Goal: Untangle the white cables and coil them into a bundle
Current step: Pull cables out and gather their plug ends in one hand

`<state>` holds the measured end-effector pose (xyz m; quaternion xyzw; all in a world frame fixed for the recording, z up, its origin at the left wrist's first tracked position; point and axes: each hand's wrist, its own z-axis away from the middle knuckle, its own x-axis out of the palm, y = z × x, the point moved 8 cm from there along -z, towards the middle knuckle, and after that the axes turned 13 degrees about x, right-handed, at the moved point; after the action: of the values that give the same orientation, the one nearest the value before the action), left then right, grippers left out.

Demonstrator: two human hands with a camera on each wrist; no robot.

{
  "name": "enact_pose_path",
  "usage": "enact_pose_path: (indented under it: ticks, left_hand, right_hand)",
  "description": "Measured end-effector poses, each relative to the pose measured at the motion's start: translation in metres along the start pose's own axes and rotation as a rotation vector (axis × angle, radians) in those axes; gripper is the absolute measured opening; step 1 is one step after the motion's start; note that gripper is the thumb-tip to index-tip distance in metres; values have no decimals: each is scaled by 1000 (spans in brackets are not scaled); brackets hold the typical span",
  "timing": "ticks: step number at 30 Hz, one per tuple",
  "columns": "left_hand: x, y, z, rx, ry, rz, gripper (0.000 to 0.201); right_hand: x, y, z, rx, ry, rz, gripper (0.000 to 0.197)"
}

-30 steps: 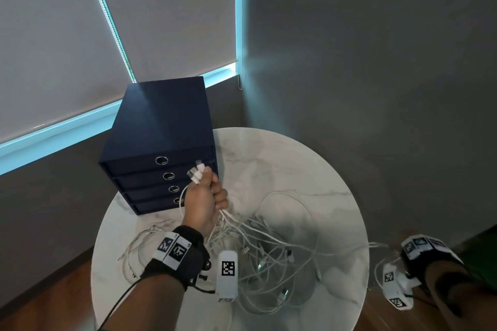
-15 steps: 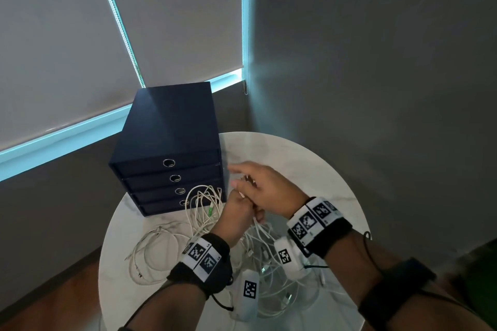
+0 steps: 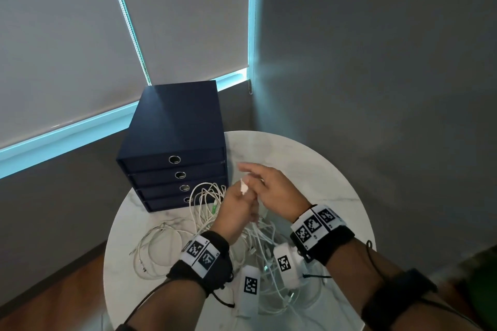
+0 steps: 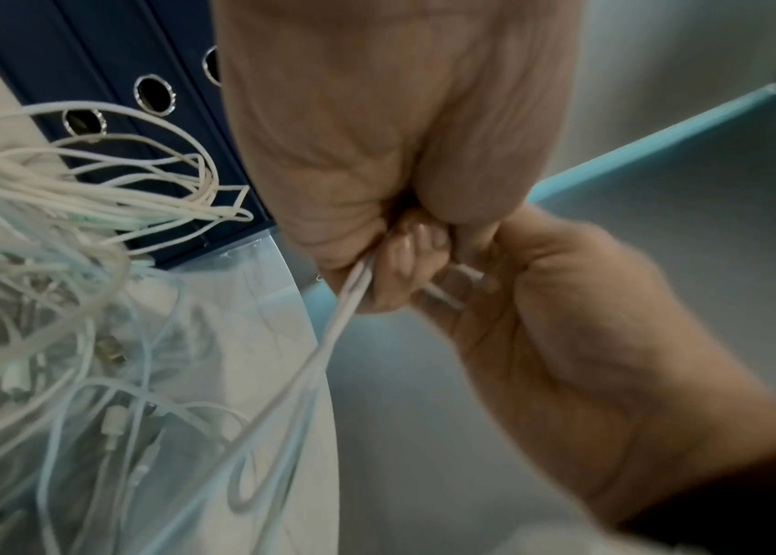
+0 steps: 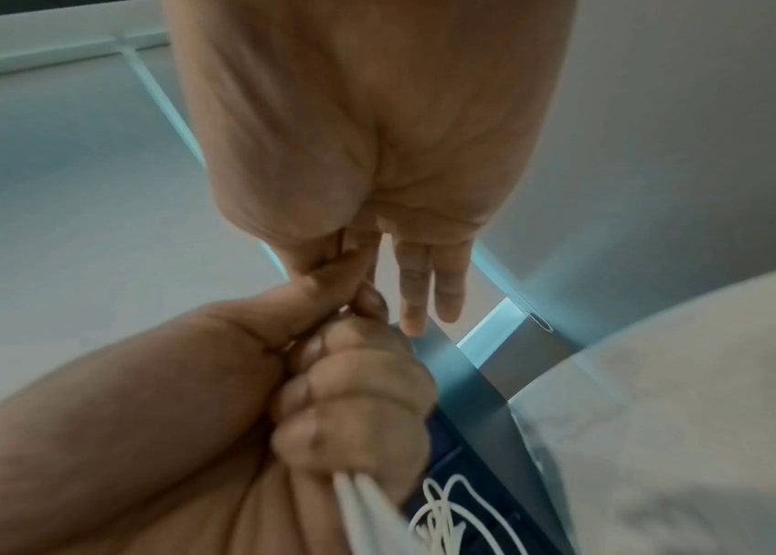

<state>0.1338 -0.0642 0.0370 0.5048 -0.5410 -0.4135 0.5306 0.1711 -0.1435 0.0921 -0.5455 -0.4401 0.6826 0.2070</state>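
A tangle of white cables (image 3: 265,247) lies on the round marble table (image 3: 309,158), with more loops (image 3: 207,193) raised in front of the drawer box. My left hand (image 3: 240,205) is a fist round a bunch of cable strands (image 4: 338,323), and white plug ends (image 3: 243,187) stick out of its top. My right hand (image 3: 252,180) meets that fist from the right. In the right wrist view its thumb and forefinger (image 5: 352,296) pinch a cable end at the top of the left fist (image 5: 352,398), while the other fingers (image 5: 428,296) stay straight.
A dark blue box with four ring-pull drawers (image 3: 174,129) stands at the table's back left, just behind the raised loops. A green connector (image 3: 214,208) hangs among them. Grey walls and a window blind (image 3: 174,21) close in behind; wooden floor (image 3: 67,290) lies below left.
One second ago my left hand alone held up the cable ends, and my right hand hung off the table's right edge. The right hand has come across to the left fist.
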Motion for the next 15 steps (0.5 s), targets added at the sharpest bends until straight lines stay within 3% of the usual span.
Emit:
enact_pose_path:
  ticks: [3,5,8,11,15]
  left_hand:
    - [-11,10,-6,21,152,81,31]
    - [-22,13,-10,45,243,116,35]
    - [-26,12,-12,48,281,139,30]
    - [-12,13,-6,36,167,71,19]
    - [-2,11,-4,9,147,85,28]
  right_hand:
    - [23,21,14,189,-209,-339,39]
    - [35,32,28,239,-312,-321,24]
    - [32,49,31,227,-282,-227,24]
    - [21,47,24,141,-171,-160,27]
    - [14,40,23,95,-122,-139,28]
